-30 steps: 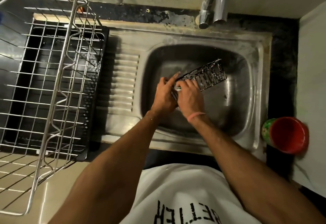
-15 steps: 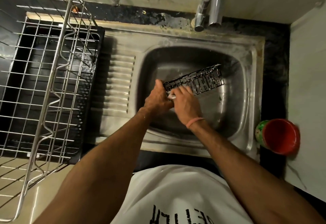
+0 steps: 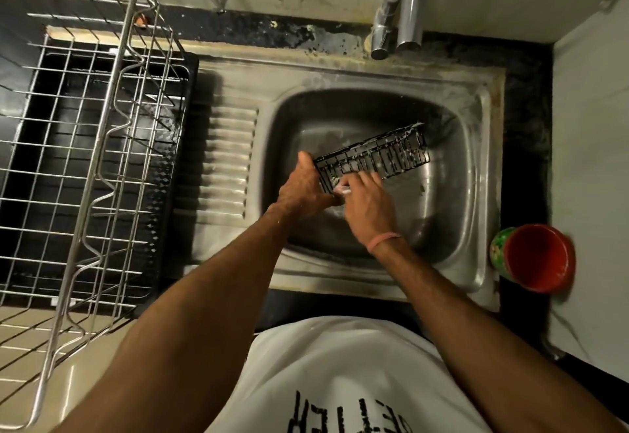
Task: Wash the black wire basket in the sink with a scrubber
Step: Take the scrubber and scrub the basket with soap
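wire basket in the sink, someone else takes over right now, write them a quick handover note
Left hand: grips the near-left end of the black wire basket, holding it tilted over the sink bowl.
Right hand: fingers curled on a pale scrubber, mostly hidden, pressed against the basket's near-left end.
Basket: suds along its top rim and wires, so soaping is under way.
Tap: no water seen running.
Left to do: scrub the remaining wires, probably rinse off the suds. The dish rack on the left looks a likely place to drain it.
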`<state>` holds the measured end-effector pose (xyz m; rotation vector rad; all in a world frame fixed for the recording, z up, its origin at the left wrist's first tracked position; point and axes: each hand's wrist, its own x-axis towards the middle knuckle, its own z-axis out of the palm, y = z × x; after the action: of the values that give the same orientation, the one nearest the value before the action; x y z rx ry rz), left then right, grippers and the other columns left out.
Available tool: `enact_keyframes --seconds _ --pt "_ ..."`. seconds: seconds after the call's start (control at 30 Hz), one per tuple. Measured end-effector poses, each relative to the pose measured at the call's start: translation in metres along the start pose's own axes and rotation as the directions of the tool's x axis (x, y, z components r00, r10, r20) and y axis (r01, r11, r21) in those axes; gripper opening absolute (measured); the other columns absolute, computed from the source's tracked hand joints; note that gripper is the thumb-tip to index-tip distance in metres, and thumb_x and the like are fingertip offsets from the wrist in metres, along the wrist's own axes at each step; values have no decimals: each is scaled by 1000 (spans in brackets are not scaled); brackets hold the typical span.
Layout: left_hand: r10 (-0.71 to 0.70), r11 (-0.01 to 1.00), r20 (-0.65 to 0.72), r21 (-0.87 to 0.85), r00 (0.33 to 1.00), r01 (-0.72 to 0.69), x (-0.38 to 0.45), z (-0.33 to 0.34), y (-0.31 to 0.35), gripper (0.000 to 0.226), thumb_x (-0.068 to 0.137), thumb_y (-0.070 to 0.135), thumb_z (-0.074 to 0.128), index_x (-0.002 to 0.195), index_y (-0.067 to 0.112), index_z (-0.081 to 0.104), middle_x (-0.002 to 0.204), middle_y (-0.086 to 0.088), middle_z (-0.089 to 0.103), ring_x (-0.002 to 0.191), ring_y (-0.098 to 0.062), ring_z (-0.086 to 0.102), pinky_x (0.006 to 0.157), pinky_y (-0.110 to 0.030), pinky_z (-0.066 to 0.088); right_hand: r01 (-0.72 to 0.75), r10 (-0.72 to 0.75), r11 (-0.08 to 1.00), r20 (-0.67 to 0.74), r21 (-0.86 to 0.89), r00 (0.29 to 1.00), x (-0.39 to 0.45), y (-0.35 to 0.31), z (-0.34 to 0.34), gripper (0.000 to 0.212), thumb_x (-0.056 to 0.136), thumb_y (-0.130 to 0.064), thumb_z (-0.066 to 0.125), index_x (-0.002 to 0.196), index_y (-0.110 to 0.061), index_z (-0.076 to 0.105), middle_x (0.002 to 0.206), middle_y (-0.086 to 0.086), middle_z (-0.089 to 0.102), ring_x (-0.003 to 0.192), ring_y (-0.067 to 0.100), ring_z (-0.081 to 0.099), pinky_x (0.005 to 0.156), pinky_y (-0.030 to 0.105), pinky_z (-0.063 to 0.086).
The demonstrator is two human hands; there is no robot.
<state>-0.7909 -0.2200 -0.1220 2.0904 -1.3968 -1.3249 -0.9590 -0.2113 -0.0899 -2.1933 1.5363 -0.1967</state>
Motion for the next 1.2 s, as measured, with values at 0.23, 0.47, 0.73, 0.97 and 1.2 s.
enact_keyframes --seconds 0.23,0.47,0.73,0.97,1.2 --pt "-15 1000 -3 19 1000 15 8 0 -2 100 59 24 107 121 27 28 132 4 55 128 -25 61 108 -46 55 -359 333 929 -222 -86 916 -4 77 -46 21 98 -8 63 113 -22 66 115 2 67 111 24 58 88 31 37" --pt "21 1000 -18 6 1000 -21 5 5 -7 96 59 35 103 117 32 27 121 5 59 111 -23 68 93 -53 62 83 -82 996 -37 22 996 27 -9 -4 17 97 -12 65 111 -21 68 111 -1 67 107 21 54 84 34 51" --pt "-14 997 -5 -76 1000 14 9 4 -13 103 42 46 105 113 38 32 125 10 59 115 -18 66 96 -49 62 -25 11 990 -100 -140 995 76 24 -27 18 95 -12 70 111 -21 69 110 1 68 106 23 53 82 33 48" --pt "88 994 -44 -68 995 -91 11 12 -24 98 49 62 93 130 30 50 121 11 53 109 -11 62 89 -46 63 116 -116 993 -49 3 992 55 -32 7 14 92 -11 67 101 -22 67 100 0 66 97 24 54 75 35 48" --pt "2 990 -35 -141 999 -7 14 16 -32 104 36 59 100 119 38 42 126 13 60 119 -14 64 97 -47 62 -271 258 963 -332 8 907 72 64 -40 14 96 -10 66 106 -19 69 108 4 70 105 28 57 80 32 43"
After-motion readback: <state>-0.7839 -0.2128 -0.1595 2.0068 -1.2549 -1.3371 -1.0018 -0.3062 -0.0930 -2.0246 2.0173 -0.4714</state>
